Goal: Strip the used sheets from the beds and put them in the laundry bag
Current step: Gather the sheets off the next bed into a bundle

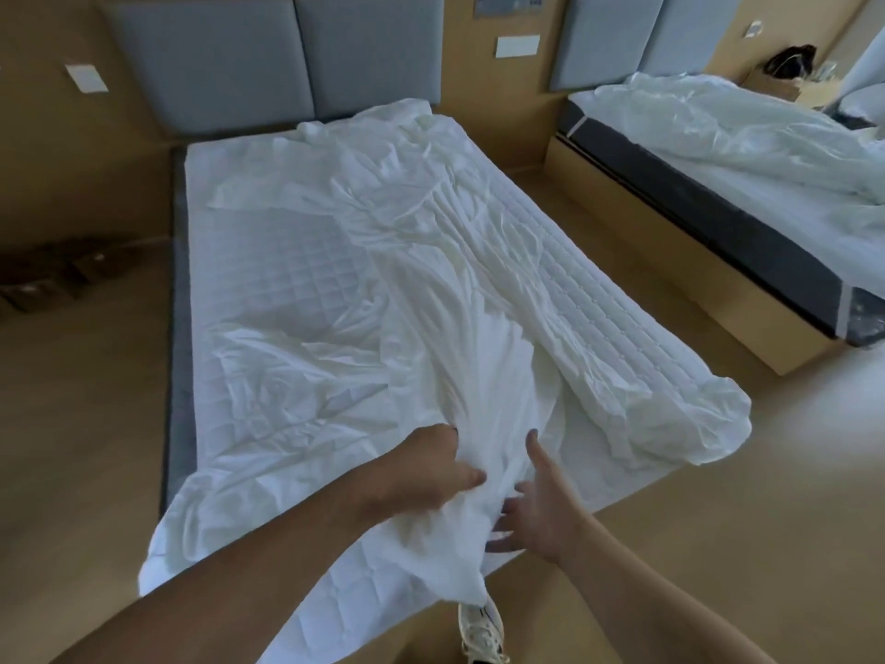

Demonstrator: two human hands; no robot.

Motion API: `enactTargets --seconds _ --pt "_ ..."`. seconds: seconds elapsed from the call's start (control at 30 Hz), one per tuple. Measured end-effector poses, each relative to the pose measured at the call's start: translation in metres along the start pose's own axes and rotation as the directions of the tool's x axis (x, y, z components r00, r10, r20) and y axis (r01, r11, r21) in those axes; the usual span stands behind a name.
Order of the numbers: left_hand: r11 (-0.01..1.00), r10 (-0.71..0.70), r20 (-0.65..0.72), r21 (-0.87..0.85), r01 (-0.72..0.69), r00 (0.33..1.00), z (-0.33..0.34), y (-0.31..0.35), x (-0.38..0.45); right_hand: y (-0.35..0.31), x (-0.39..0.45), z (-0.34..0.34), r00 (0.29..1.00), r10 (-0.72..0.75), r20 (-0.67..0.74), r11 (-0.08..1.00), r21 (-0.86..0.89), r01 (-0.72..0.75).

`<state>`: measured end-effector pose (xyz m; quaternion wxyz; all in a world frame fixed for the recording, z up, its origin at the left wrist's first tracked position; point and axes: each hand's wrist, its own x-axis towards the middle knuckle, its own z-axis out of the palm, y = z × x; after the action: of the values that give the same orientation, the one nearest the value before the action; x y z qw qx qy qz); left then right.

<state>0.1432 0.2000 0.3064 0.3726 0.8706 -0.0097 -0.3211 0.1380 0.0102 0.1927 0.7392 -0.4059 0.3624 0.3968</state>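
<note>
Near bed (268, 261): white sheet (431, 289) loose and heavily creased, lying diagonally from the headboard end down to the foot. Quilted mattress pad exposed on the left half and along the right edge. Sheet's far corner is bunched against the grey padded headboard (287, 55); its right foot corner droops over the mattress corner toward the floor (718, 472).

Left hand (431, 472): at foot of bed, fingers curled into the fabric, gripping a gathered fold of the sheet. A tail of cloth hangs below the grip, over the mattress edge.

Right hand (536, 500): just beside the bunch, fingers spread and mostly straight, fingertips touching the fabric; not gripping.

Second bed (718, 194), upper right: separate from the first, with floor between. Crumpled white bedding (747, 131) piled on top, dark mattress side visible.

One light sneaker (479, 625) visible at bottom, partly under the hanging cloth.

Laundry bag: can't tell its location.
</note>
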Motion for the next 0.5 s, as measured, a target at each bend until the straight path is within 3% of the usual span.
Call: enactTargets --seconds 0.07,0.13,0.23,0.3,0.37,0.4,0.43,0.5 --pt "0.978 0.022 0.018 0.205 -0.025 1.0 0.007 0.007 -0.008 -0.013 -0.008 0.03 0.988 -0.086 0.132 0.996 0.024 0.083" --pt "0.951 0.018 0.057 0.306 -0.034 0.998 0.016 0.007 -0.017 -0.029 -0.018 0.065 0.973 -0.203 0.105 0.979 -0.013 0.206" --pt "0.948 0.03 0.004 0.317 -0.03 1.0 0.02 -0.005 -0.022 -0.043 -0.023 0.105 0.937 -0.349 -0.032 0.903 -0.278 0.327" --pt "0.984 0.094 -0.223 0.171 -0.056 0.97 0.011 -0.013 -0.029 -0.045 -0.025 0.119 0.899 -0.43 -0.09 0.85 -0.375 0.369" --pt "0.997 0.079 -0.557 0.032 -0.073 0.827 -0.002 -0.026 -0.029 -0.044 -0.031 0.128 0.877 -0.47 -0.099 0.815 -0.429 0.388" --pt "0.995 0.007 -0.658 -0.072 -0.072 0.753 -0.01 -0.034 -0.026 -0.041 -0.036 0.131 0.866 -0.489 -0.102 0.794 -0.462 0.394" --pt "0.978 -0.092 -0.685 -0.198 -0.062 0.723 -0.019 -0.041 -0.022 -0.037 -0.039 0.134 0.851 -0.515 -0.098 0.763 -0.505 0.404" --pt "0.867 -0.314 -0.514 -0.498 0.02 0.798 -0.035 -0.058 -0.011 -0.02 -0.047 0.141 0.825 -0.563 -0.052 0.66 -0.63 0.41"
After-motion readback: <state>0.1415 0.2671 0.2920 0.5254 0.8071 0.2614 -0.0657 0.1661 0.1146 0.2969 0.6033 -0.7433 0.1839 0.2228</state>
